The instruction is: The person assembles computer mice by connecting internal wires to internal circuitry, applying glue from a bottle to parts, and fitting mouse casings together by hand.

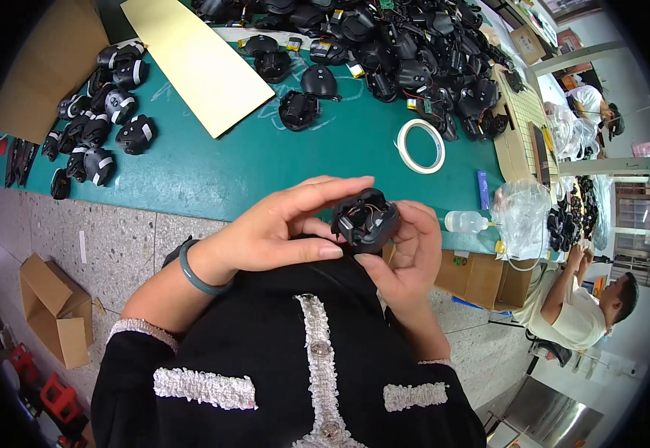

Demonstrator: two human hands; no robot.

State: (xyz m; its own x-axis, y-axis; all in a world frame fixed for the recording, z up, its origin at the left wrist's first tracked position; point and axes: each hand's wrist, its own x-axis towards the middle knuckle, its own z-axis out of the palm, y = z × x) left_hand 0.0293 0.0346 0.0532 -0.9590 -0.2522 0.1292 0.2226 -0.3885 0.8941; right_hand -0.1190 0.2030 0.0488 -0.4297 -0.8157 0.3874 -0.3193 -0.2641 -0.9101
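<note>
Black plastic housing [368,222], hollow side up with thin wires showing, is held between both hands in front of the person's body, by the near edge of the green desk [213,168]. Its left side is grasped by the left hand [284,231], the thumb laid along the near side and the fingers spread round the far side; its right side is pinched by the thumb and bent fingers of the right hand [411,257]. On the left of the desk, black units with pale strips [97,123] are grouped beside a cardboard box [45,67]. Farther off, a pale yellow board [198,67] is laid flat, and black parts [415,63] are heaped to its right. A tape roll [401,151] is set nearer, with a clear bottle [465,222] placed at the right.
</note>
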